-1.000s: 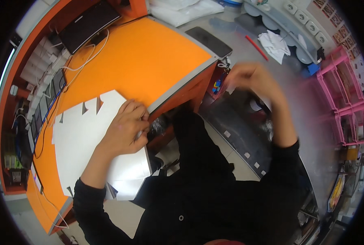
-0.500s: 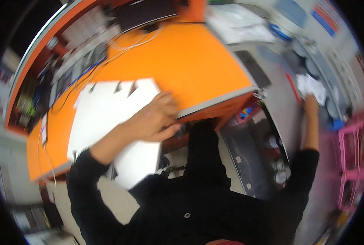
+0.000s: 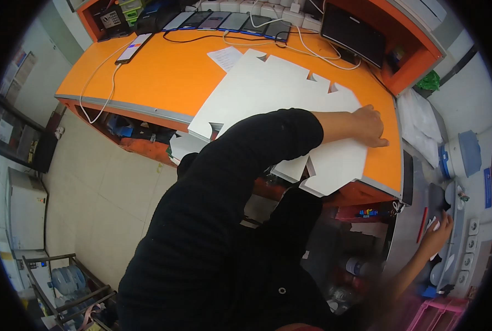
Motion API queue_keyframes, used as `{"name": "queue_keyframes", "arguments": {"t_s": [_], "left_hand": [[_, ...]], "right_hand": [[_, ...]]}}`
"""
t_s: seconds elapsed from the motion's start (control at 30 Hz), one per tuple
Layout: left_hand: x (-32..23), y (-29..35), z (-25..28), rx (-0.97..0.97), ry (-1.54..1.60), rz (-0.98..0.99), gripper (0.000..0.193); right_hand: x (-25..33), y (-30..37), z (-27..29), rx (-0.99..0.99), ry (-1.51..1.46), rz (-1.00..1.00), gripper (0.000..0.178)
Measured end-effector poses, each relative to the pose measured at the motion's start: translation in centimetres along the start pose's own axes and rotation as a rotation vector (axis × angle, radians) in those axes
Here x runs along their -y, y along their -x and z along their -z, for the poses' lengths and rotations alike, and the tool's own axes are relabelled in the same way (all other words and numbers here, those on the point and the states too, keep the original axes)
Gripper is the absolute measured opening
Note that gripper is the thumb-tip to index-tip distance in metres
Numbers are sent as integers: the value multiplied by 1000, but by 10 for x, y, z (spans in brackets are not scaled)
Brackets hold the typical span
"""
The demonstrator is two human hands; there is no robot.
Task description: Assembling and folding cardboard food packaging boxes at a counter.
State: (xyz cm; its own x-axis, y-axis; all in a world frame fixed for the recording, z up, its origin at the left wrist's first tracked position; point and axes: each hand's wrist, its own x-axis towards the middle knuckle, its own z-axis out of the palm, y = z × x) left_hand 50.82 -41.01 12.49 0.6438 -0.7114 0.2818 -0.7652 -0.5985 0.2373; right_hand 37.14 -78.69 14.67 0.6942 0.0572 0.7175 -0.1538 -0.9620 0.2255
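Observation:
A stack of white die-cut cardboard sheets [image 3: 273, 91] lies on the orange desk, its near part overhanging the front edge. At the right side of the stack rests my left hand [image 3: 369, 127], its fingers curled in and the thumb held out; nothing shows in it. My left sleeve crosses over the near part of the sheets. On the grey counter at the right, my right hand [image 3: 439, 236] is closed round some white paper [image 3: 434, 224], which it mostly covers. A thin red stick-like thing [image 3: 423, 224] lies just left of that hand.
At the back of the desk stand a monitor [image 3: 353, 36] and a row of dark tablets [image 3: 232, 22] with cables. A phone [image 3: 134, 48] lies on the left. White plastic bags [image 3: 419, 124] sit at the right. Below the counter is an opened drawer [image 3: 361, 243].
My view has swung left, so the desk and sheets appear farther right. My left hand stays by the sheets' right side. My right hand now covers most of the white paper that lay spread out.

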Motion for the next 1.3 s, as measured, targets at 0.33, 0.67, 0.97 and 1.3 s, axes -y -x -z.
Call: {"name": "queue_keyframes", "arguments": {"t_s": [0.33,0.67,0.97,1.3], "left_hand": [[45,177,102,-241,140,329,46],[-17,274,79,-72,160,284,53],[-39,273,55,-303,186,327,28],[-40,263,35,-528,112,433,11]], "right_hand": [[293,43,101,167,-970,737,39],[312,26,71,175,-826,880,34],[307,7,85,414,-1091,812,50],[335,-3,63,874,-1647,355,16]]}}
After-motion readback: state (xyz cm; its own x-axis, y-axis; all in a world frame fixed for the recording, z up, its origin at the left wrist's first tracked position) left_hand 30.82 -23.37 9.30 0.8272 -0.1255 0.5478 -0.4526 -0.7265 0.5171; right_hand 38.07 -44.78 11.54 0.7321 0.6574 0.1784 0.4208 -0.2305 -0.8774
